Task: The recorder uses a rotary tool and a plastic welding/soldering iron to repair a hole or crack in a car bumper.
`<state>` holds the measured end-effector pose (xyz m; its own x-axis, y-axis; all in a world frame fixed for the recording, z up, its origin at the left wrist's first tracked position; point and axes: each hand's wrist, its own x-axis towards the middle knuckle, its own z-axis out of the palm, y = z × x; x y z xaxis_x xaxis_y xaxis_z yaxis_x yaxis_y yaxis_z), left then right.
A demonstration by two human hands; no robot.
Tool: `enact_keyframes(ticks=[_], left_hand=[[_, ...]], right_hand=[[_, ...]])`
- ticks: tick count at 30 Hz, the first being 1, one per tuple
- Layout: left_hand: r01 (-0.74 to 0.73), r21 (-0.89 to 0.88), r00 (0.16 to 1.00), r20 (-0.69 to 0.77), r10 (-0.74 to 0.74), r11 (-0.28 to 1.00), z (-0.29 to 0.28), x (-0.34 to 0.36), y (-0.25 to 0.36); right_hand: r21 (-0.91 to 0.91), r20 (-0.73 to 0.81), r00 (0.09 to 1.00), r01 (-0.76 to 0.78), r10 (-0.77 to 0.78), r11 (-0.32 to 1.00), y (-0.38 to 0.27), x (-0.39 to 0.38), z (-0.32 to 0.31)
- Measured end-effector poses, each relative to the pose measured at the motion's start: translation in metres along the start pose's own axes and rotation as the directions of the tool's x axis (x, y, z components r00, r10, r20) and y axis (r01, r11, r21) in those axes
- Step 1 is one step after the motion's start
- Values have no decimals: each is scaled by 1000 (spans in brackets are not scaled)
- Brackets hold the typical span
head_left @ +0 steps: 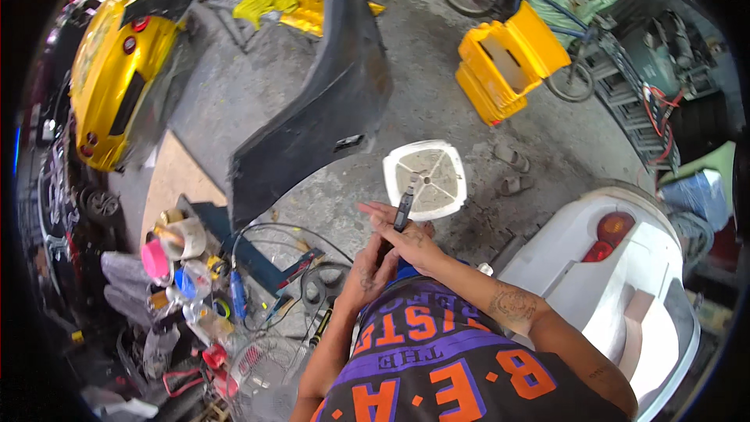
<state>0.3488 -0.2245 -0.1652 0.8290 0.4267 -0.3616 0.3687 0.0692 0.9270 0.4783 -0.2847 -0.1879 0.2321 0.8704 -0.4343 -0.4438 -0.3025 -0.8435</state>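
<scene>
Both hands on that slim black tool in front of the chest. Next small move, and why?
Probably bring the slim black pen-shaped tool forward and down toward the white square plastic stool. The right hand holds the tool upright, the left hand touches its lower end, and its tip lies over the stool's near edge in this view. Whether it touches the stool is unclear.

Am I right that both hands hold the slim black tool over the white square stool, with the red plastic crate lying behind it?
Not quite: the plastic crate is yellow, not red, as the head view shows. Both hands, left hand and right hand, do hold the slim black tool over the white square stool.
</scene>
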Motion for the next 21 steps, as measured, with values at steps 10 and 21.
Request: enact_keyframes(ticks=[10,21], left_hand=[[-113,-47,993,-22,112,992,14,53,-7],[-38,-177,892,-450,-46,983,33,50,-2]], right_hand=[[166,48,974,-228,223,959,-12,18,-41],[-293,175,895,-349,409,890,-6,-18,-171]])
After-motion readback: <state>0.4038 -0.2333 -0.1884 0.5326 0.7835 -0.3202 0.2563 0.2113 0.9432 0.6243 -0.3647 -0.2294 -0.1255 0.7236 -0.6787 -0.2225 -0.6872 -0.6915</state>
